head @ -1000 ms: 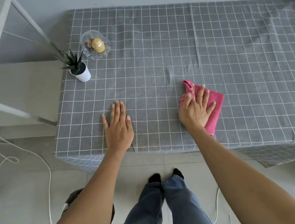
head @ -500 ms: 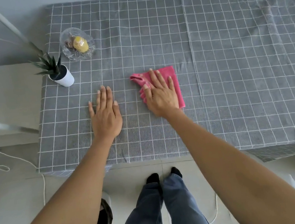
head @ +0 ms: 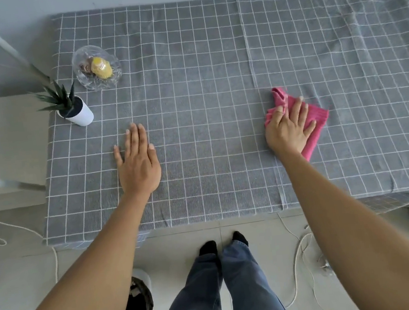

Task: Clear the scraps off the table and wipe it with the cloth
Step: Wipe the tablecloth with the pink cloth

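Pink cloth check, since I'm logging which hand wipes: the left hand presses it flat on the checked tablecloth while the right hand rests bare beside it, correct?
Swapped. The head view shows the right hand pressing the pink cloth; the left hand rests bare on the checked tablecloth.

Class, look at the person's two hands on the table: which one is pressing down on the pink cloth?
The right hand: its flat fingers press the pink cloth. The left hand lies flat on the bare checked tablecloth, touching no cloth.
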Tool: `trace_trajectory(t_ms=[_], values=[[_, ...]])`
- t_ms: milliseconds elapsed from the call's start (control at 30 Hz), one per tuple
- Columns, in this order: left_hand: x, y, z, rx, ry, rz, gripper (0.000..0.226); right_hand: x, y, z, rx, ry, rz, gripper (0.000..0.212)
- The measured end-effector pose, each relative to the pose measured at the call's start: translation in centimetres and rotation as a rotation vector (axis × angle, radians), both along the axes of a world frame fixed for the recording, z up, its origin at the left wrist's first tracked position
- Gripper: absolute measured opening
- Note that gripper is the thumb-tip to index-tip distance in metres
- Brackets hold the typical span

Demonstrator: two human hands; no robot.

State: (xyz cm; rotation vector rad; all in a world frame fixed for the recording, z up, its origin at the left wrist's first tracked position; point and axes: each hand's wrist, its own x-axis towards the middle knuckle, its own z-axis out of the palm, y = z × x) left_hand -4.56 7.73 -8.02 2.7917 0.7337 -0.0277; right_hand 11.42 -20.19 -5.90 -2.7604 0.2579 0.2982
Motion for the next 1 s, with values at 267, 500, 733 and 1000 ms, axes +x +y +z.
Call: trace_trajectory(t_ms=[267,500,733,1000], values=[[-0.4,-2.7,0.4,-0.066,0.002,0.016,0.054,-9.4,4.0,0.1,0.020,0.025,0.401,0.049],[-1.2,-7.4,0.2,-0.060,-0.007,-0.051,0.057,-10.0,1.2,-0.1,0.028,-0.037,0.642,0.047],[-1.4,-11.6,0.4,-0.065,0.031,-0.124,0.062,-9.2,0.4,0.3,-0.010,0.035,0.491,0.058],[-2.2,-16.5,2.2,-0.161,0.115,-0.244,0.066,-10.9,-6.4,1.9,-0.017,0.083,0.709,0.077]])
